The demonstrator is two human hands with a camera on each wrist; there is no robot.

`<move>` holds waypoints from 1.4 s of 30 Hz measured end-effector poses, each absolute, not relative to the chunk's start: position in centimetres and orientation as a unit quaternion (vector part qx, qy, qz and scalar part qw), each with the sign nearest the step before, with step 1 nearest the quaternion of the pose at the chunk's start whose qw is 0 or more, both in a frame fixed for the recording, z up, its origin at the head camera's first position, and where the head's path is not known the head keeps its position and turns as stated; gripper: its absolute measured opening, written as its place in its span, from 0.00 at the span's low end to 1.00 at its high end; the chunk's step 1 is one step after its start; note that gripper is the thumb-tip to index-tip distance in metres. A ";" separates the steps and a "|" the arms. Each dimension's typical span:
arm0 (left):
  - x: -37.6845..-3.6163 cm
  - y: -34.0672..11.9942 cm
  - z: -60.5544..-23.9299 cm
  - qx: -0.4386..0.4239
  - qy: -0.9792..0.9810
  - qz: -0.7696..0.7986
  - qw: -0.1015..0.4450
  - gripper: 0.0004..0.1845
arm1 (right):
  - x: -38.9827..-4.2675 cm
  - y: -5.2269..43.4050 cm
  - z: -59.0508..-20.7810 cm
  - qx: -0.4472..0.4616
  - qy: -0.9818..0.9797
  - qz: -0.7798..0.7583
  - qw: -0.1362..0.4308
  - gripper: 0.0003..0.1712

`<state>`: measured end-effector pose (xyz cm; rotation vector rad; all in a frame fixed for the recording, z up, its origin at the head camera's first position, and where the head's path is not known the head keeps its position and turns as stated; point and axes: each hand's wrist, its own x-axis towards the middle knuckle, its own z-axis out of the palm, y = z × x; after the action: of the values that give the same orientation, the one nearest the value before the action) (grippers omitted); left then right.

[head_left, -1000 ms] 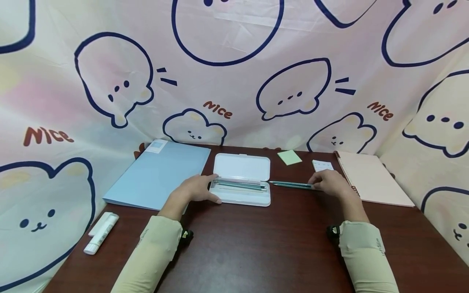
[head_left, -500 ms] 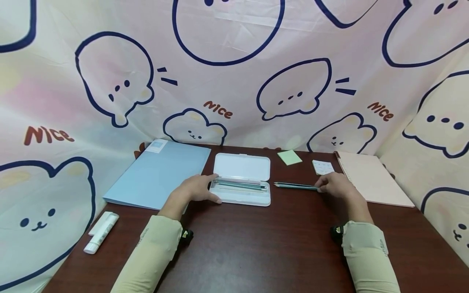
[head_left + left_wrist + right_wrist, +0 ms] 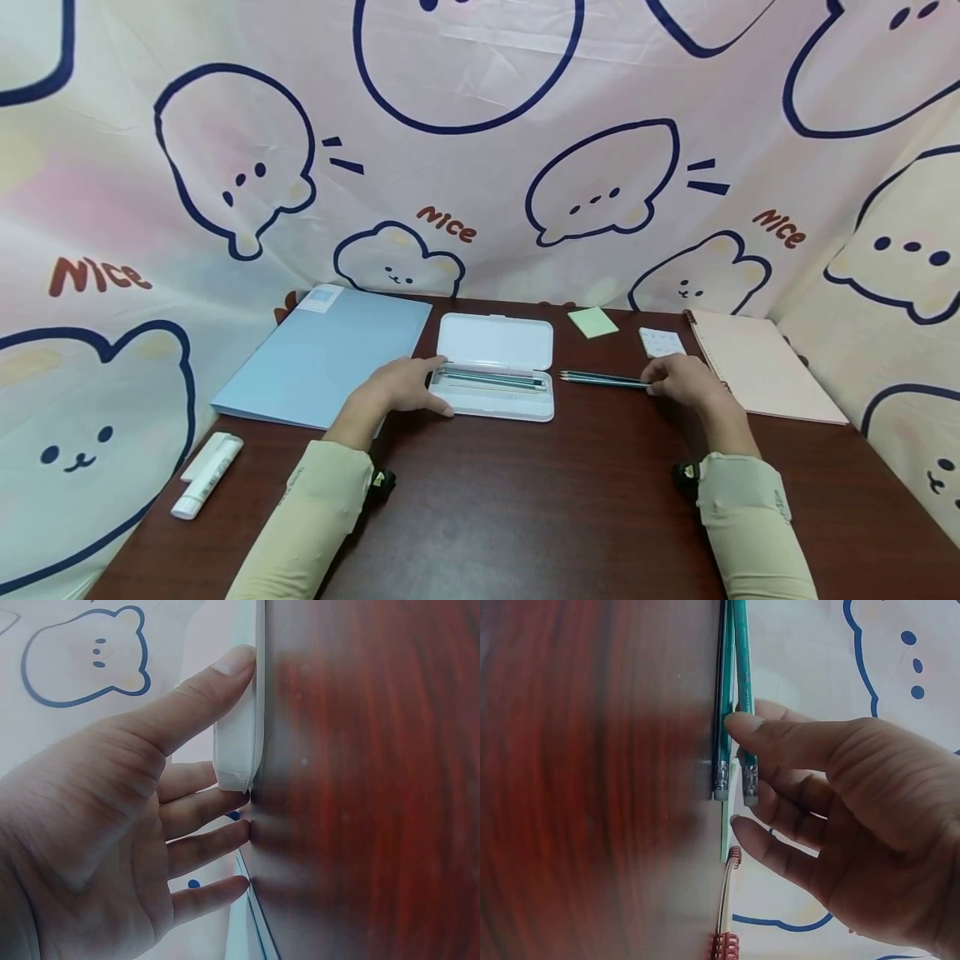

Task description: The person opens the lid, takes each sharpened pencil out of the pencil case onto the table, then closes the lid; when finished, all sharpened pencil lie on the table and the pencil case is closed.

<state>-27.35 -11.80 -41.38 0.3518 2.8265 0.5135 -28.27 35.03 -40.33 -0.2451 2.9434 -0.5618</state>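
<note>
A white pencil case lies open on the table, its lid folded back. Several green pencils rest inside it. My left hand holds the case at its left end; in the left wrist view the thumb presses the front side and the fingers reach around the end. Right of the case, my right hand pinches a few dark green pencils by their eraser ends, tips toward the case. In the right wrist view, one pencil is angled away from the others beside the thumb.
A blue folder lies left of the case. Green sticky notes and a small white pad sit at the back. On the right is a spiral notebook; a white tube-like item lies front left.
My right hand has shifted slightly right with the pencils, so their tips stand apart from the case's right end. My left hand has kept its place on the case.
</note>
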 end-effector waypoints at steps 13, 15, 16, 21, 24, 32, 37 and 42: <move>-27.2 -11.7 -41.2 0.124 0.969 0.171 0.124 0.52 | -28.4 34.4 -40.7 -0.065 0.983 -0.160 0.058 0.04; -27.2 -11.7 -41.2 0.125 0.969 0.171 0.124 0.52 | -28.3 34.1 -40.5 -0.077 0.981 -0.169 0.050 0.05; -27.2 -11.7 -41.2 0.126 0.969 0.171 0.124 0.52 | -28.3 33.9 -40.4 -0.084 0.979 -0.180 0.046 0.05; -27.3 -11.7 -41.3 0.129 0.969 0.172 0.122 0.52 | -28.4 32.5 -39.9 -0.131 0.960 -0.247 0.030 0.08; -27.3 -11.8 -41.3 0.129 0.969 0.172 0.121 0.52 | -28.5 31.2 -39.7 -0.150 0.948 -0.280 0.029 0.10; -27.2 -11.8 -41.3 0.129 0.969 0.171 0.124 0.53 | -28.9 26.2 -39.4 -0.174 0.916 -0.353 0.074 0.14; -27.3 -11.8 -41.2 0.136 0.970 0.163 0.117 0.53 | -29.1 22.1 -39.7 -0.165 0.900 -0.388 0.114 0.14; -27.3 -12.0 -41.3 0.150 0.971 0.153 0.107 0.53 | -29.1 19.0 -40.4 -0.195 0.919 -0.320 0.122 0.12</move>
<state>-27.33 -11.95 -41.27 0.4408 2.8592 0.4517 -29.09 18.98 -40.36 -0.5684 2.6823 -0.9334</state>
